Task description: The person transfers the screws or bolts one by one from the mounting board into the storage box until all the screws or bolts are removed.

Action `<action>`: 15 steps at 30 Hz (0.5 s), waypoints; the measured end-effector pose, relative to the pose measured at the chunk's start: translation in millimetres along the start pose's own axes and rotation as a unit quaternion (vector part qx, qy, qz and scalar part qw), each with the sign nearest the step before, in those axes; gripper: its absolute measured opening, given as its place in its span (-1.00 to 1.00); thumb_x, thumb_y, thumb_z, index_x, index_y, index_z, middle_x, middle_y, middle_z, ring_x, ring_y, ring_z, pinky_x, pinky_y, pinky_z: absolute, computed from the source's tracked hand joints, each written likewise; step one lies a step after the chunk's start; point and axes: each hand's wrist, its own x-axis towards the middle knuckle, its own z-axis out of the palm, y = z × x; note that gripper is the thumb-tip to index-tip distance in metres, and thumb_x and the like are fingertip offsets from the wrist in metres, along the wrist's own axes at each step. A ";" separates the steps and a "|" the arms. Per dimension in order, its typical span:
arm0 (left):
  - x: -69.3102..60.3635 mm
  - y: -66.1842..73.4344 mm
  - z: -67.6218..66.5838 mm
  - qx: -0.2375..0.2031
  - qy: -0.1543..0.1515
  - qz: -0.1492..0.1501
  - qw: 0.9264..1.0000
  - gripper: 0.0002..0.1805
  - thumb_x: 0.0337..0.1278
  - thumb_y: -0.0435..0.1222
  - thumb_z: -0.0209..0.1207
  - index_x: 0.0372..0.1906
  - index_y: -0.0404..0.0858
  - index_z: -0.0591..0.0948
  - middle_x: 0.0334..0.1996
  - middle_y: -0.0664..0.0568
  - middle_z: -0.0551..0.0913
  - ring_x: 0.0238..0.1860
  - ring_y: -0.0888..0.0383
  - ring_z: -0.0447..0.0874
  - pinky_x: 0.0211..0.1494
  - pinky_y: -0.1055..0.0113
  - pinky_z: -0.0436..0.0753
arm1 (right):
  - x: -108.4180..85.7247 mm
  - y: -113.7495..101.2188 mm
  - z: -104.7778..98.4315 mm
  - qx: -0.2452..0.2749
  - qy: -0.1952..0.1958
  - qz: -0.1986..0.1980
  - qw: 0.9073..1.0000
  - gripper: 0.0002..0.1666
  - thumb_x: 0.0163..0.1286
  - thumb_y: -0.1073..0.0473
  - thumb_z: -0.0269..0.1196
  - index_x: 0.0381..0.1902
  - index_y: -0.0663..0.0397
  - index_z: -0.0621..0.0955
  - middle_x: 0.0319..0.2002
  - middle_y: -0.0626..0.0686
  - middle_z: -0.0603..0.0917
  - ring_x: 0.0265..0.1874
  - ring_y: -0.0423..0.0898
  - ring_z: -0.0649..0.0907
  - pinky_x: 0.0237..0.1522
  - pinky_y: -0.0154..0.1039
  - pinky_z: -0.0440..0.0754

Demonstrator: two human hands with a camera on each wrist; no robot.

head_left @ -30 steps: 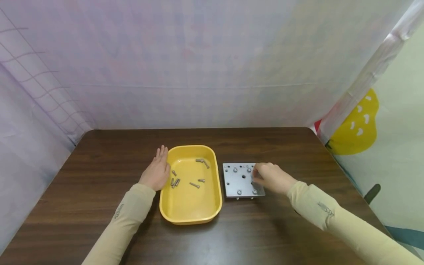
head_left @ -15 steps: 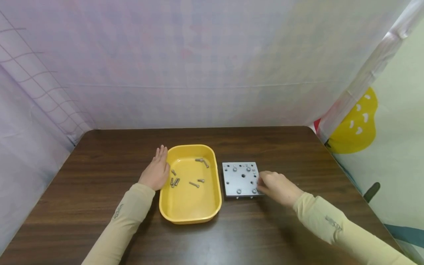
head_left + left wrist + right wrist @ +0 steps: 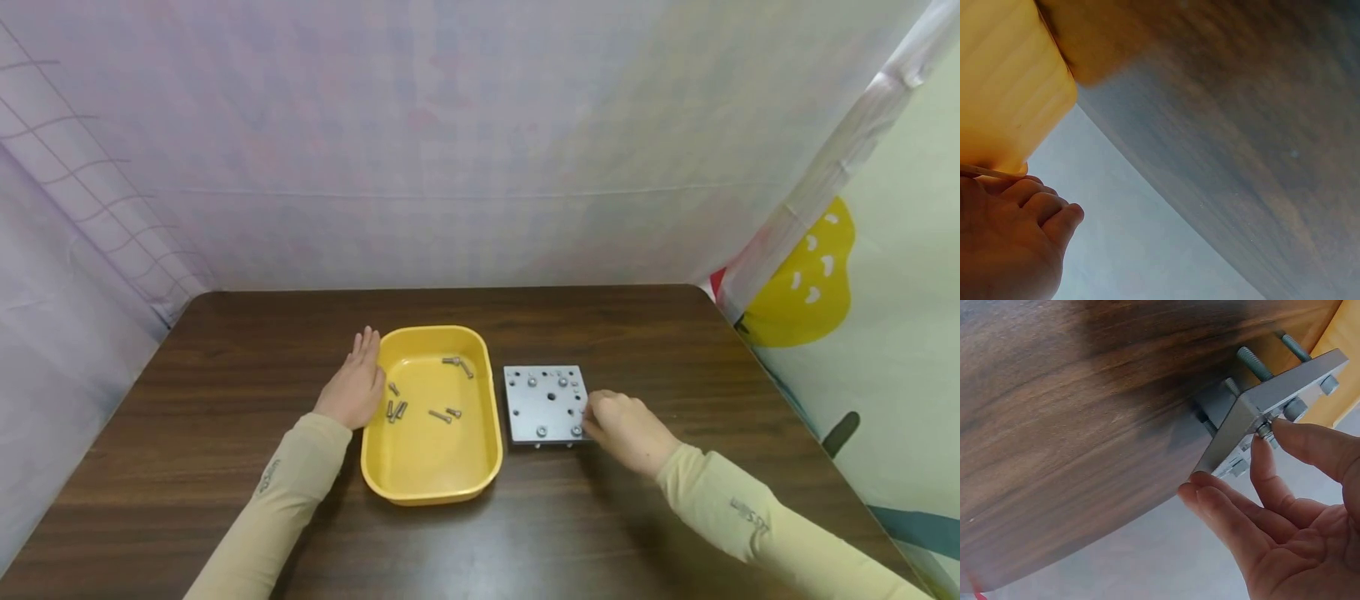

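My left hand (image 3: 351, 387) rests against the left side of a yellow tray (image 3: 431, 498), its fingers stretched out along the rim. In the left wrist view the fingers (image 3: 1041, 203) touch the underside of that rim. My right hand (image 3: 630, 429) is at the right edge of a grey metal plate (image 3: 531, 408) with drilled holes. Between thumb and index finger it pinches a small screw (image 3: 1264, 430) at the plate's corner, as the right wrist view shows; other fingertips touch the plate's edge. Several socket-head bolts (image 3: 542, 432) sit in the plate, their threaded shanks (image 3: 1254, 362) sticking out below.
Several loose screws (image 3: 440, 416) lie inside the tray, which stands just left of the plate. Both are on a dark wooden table (image 3: 645, 533). A pale curtain (image 3: 450, 167) hangs behind the table's far edge.
My right hand has slid from over the plate's upper right part toward me to its right edge, uncovering holes. My left hand stays at the tray.
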 end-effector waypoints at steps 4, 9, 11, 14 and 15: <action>-0.2 0.2 -0.4 -0.002 -0.002 -0.001 1.000 -0.36 0.52 -0.28 -0.33 0.54 -0.47 -0.10 0.57 -0.31 -0.16 0.58 -0.21 -0.18 0.61 -0.07 0.00 | 1.5 -1.0 -0.4 -0.007 -0.005 0.003 1.000 -0.84 0.15 0.36 0.30 -0.57 0.12 0.56 -0.60 -0.03 0.53 -0.61 -0.12 0.53 -0.58 -0.15 0.59; 0.2 0.2 -1.0 -0.003 0.000 0.001 1.000 -0.36 0.51 -0.28 -0.33 0.53 -0.48 -0.10 0.57 -0.31 -0.16 0.58 -0.21 -0.18 0.61 -0.07 0.00 | 2.5 0.0 0.5 -0.006 -0.003 -0.004 1.000 -0.82 0.16 0.37 0.29 -0.58 0.12 0.54 -0.60 -0.03 0.51 -0.62 -0.14 0.51 -0.60 -0.17 0.57; 0.1 0.2 -1.0 -0.002 0.000 0.000 1.000 -0.36 0.51 -0.28 -0.33 0.53 -0.48 -0.10 0.57 -0.31 -0.16 0.58 -0.21 -0.19 0.61 -0.07 0.00 | 2.8 0.5 0.8 -0.008 -0.002 -0.006 1.000 -0.81 0.18 0.37 0.29 -0.58 0.13 0.53 -0.60 -0.03 0.49 -0.63 -0.14 0.49 -0.61 -0.19 0.56; -0.3 0.1 -0.9 -0.003 -0.003 -0.004 1.000 -0.36 0.51 -0.28 -0.34 0.54 -0.47 -0.11 0.57 -0.30 -0.17 0.58 -0.19 -0.21 0.62 -0.06 -0.01 | 3.2 0.3 0.1 -0.014 -0.002 -0.009 1.000 -0.81 0.20 0.37 0.28 -0.57 0.16 0.53 -0.61 -0.03 0.48 -0.64 -0.16 0.47 -0.65 -0.22 0.54; -0.3 0.1 -0.8 -0.002 -0.004 -0.004 1.000 -0.36 0.51 -0.28 -0.34 0.54 -0.47 -0.11 0.57 -0.30 -0.17 0.58 -0.19 -0.22 0.62 -0.06 -0.02 | 3.5 0.0 -0.6 -0.016 -0.001 -0.009 1.000 -0.81 0.21 0.37 0.28 -0.57 0.17 0.52 -0.61 -0.03 0.47 -0.65 -0.16 0.47 -0.66 -0.23 0.54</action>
